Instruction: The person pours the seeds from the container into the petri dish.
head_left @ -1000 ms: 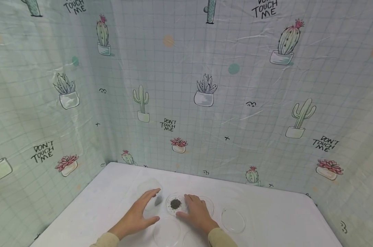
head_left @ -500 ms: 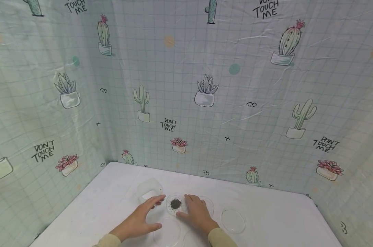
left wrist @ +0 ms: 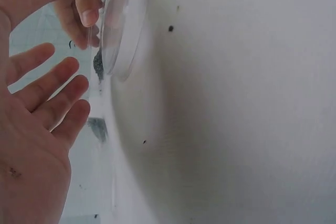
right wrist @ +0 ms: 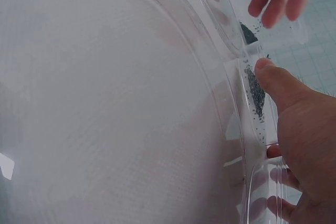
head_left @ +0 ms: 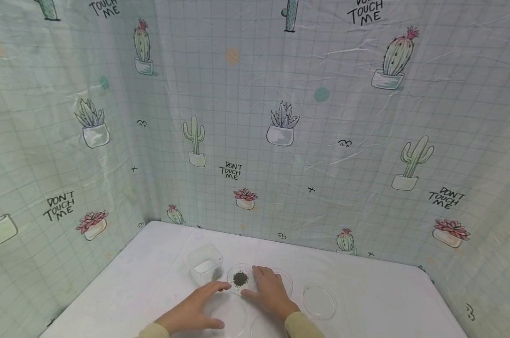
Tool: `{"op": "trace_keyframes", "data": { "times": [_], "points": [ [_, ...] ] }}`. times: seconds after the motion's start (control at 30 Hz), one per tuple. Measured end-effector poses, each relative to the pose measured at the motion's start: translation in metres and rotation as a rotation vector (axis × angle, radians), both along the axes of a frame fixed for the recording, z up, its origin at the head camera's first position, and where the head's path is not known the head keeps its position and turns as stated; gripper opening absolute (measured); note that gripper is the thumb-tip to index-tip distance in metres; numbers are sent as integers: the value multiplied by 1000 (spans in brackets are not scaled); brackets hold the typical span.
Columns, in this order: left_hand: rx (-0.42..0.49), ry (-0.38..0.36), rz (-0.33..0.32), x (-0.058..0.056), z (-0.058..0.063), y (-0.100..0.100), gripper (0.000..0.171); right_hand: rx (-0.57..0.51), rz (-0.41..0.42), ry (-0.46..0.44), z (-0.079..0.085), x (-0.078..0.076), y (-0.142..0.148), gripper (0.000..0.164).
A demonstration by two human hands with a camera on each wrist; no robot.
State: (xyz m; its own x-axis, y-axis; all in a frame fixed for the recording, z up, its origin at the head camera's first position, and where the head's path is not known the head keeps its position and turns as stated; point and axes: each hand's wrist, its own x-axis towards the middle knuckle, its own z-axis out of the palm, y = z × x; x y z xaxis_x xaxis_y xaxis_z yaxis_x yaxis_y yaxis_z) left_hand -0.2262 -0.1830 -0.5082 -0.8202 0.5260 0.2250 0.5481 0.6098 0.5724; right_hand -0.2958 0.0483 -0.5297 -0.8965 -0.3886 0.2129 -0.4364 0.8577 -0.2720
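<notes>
My right hand [head_left: 272, 290] holds a small clear petri dish [head_left: 247, 269] by its right side, thumb at the near rim and fingers at the far rim. A pile of dark granules [head_left: 240, 279] lies in the middle of that dish, with loose grains around it. The right wrist view shows the thumb [right wrist: 275, 80] against the dish wall beside the granules [right wrist: 255, 95]. My left hand [head_left: 196, 307] holds nothing; its fingers are spread and relaxed at the left side of another clear dish [head_left: 230, 315]. In the left wrist view its palm [left wrist: 37, 124] faces the clear dishes.
A translucent plastic tub [head_left: 204, 256] with dark material and a white patch inside stands behind my left hand. More clear dishes lie behind my right hand [head_left: 287, 280], to its right [head_left: 319, 302] and at the front edge [head_left: 263, 326]. Dark specks [left wrist: 170, 28] dot the white table [head_left: 386, 300].
My left hand has drawn back from beside the tub toward the near dish, uncovering the tub. The right hand stays at the dish of granules.
</notes>
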Motion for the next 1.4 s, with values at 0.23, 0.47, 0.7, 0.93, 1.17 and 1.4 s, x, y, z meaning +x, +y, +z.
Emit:
{"op": "trace_keyframes", "data": {
  "times": [0.23,0.47,0.7,0.93,1.17,1.4],
  "points": [
    [-21,-3,-48,2,-6,5,73,0,13,-1,3,2,1,78],
    [-40,24,-58,6,-10,11,72,-8,6,-15,1,1,0,79],
    [-96,28,-50,4,-11,13,75,4,4,3,1,-3,1,80],
    [-102,95,-91,2,-1,11,72,4,8,-2,1,-2,1,80],
    [-63,116,-64,-3,7,10,69,-2,23,17,0,-1,2,79],
    [-52,100,2,-5,12,14,66,-5,17,23,-6,-4,2,79]
  ]
}}
